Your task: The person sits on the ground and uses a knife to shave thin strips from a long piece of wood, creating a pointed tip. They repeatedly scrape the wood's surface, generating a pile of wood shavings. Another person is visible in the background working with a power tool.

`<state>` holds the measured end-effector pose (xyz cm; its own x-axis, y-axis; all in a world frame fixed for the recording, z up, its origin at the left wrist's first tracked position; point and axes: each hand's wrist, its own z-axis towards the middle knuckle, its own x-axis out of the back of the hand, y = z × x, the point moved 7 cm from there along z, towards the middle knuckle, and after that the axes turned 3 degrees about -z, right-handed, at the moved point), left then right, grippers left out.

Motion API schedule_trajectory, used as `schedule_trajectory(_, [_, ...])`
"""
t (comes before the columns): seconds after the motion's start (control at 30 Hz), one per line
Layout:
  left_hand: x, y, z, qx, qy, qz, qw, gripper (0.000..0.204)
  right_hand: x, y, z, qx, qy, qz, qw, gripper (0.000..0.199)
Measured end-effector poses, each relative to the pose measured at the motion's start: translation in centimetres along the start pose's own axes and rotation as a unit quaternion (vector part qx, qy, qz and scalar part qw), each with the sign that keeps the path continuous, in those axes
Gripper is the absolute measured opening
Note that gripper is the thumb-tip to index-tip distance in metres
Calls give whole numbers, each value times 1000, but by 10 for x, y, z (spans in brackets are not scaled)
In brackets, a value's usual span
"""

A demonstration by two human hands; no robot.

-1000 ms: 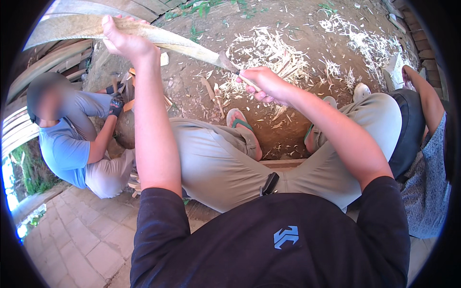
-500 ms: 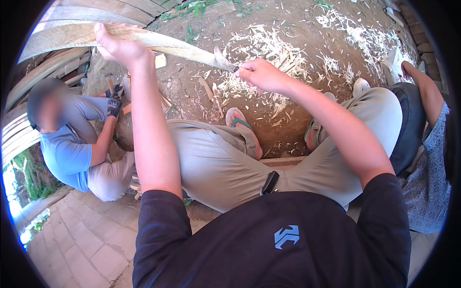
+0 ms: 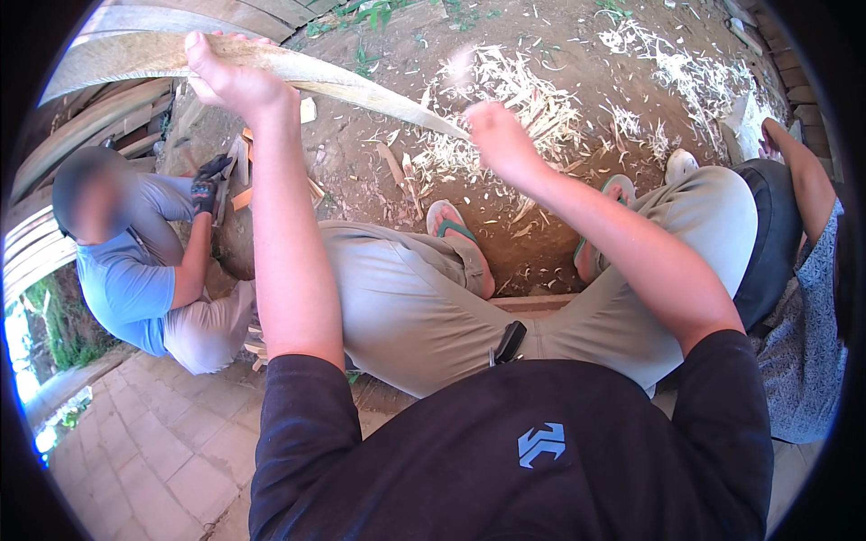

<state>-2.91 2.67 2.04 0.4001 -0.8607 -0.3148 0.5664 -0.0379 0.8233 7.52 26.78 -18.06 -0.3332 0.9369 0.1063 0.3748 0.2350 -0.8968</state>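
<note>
Head view, left grip [image 3: 230,77] clasping wooden strip [image 3: 361,90]

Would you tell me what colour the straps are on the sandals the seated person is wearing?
The sandal straps are teal green, on pinkish soles, shown best in the head view.

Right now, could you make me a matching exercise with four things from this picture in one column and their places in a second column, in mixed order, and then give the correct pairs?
Things:
1. left hand
2. right hand
3. shavings
4. glove

Places:
A. scattered on the dirt ground
B. gripping the wide upper part of the wooden strip
C. on the hand of the crouching person at the left
D. at the thin pointed end of the strip

Pairs: 1-B, 2-D, 3-A, 4-C
</note>
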Motion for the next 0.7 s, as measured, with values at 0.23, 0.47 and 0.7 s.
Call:
schedule_trajectory(0.23, [3,-3,7,9,0,-2,1000,46,-3,-1,7,-76,-151,46,984,31])
schedule_trajectory(0.47, [0,-5,5,17,-2,7,1000,46,23,5,-5,99,258,38,960,28])
schedule_trajectory(0.7, [4,-2,4,22,8,9,1000,44,4,2,8,-63,-175,-28,982,31])
